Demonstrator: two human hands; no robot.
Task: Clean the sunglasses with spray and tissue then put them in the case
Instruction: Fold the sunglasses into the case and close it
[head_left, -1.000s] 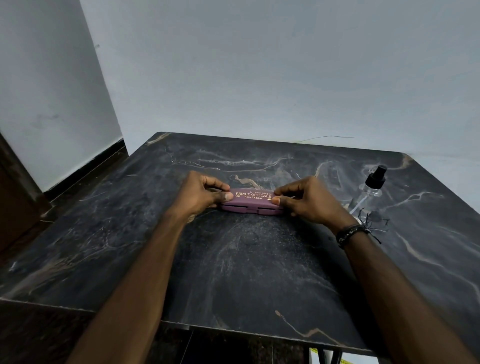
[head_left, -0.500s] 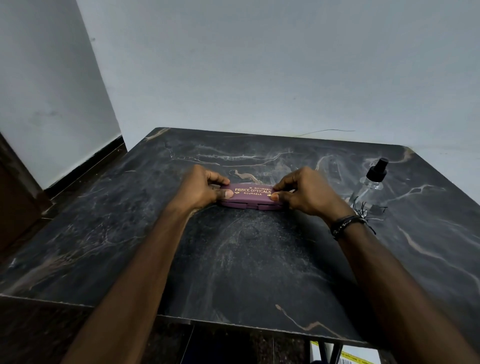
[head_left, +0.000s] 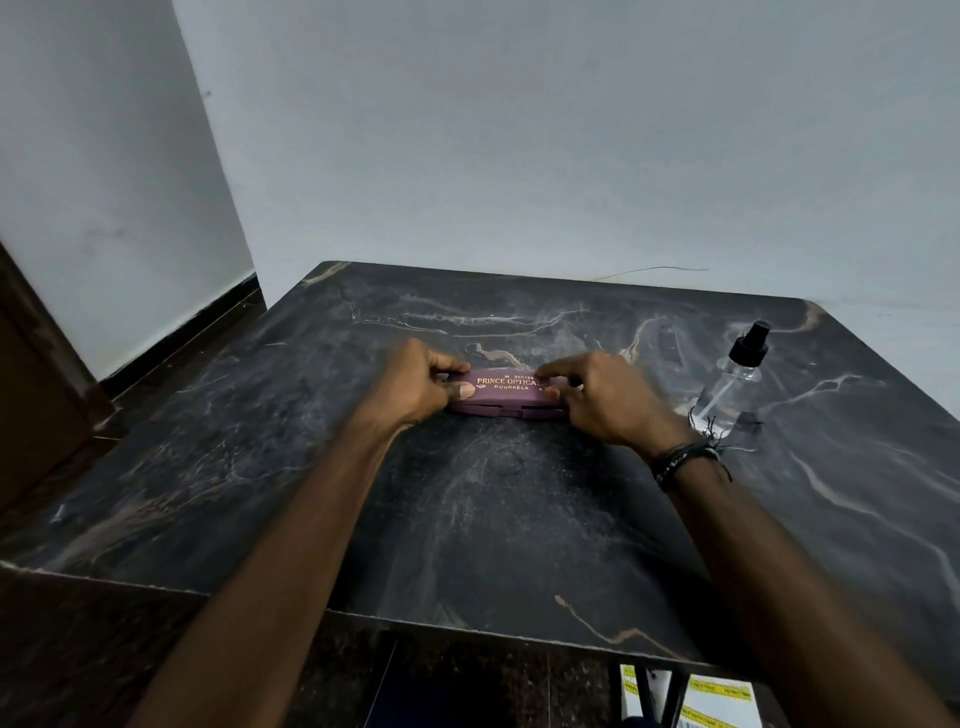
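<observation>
The closed purple case carries gold lettering on its lid reading "PRINCE OPTICAL", its end hidden by a finger, with "ROURKELA" beneath and a small, partly legible number above.

Rear wall and left wall: plain, pale grey-white, meeting at a corner. Black skirting runs along the left wall's foot. Brown wooden panel at the far left edge. Bench: dark marble-patterned top with pale veins, set against the rear wall. Lighting dim and even.
</observation>
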